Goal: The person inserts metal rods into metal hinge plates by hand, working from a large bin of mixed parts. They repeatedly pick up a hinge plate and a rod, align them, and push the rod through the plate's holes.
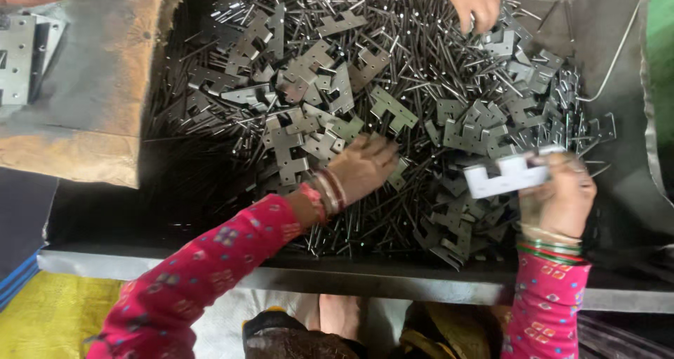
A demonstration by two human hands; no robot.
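My left hand [364, 165] reaches palm-down into a heap of grey notched metal plates [316, 120] mixed with thin metal pins [393, 43]; its fingers rest on the pile at a plate, and whether they grip it is hidden. My right hand [559, 194] holds up a bright notched metal plate [504, 174] above the right side of the heap. Both arms wear pink patterned sleeves and bangles.
Another person's hand [475, 2] reaches into the heap from the far side. The parts lie in a dark metal tray [365, 268] with a front rim. A worn wooden block [91, 85] with stacked plates [17, 57] sits at left. A wire [621, 47] runs at right.
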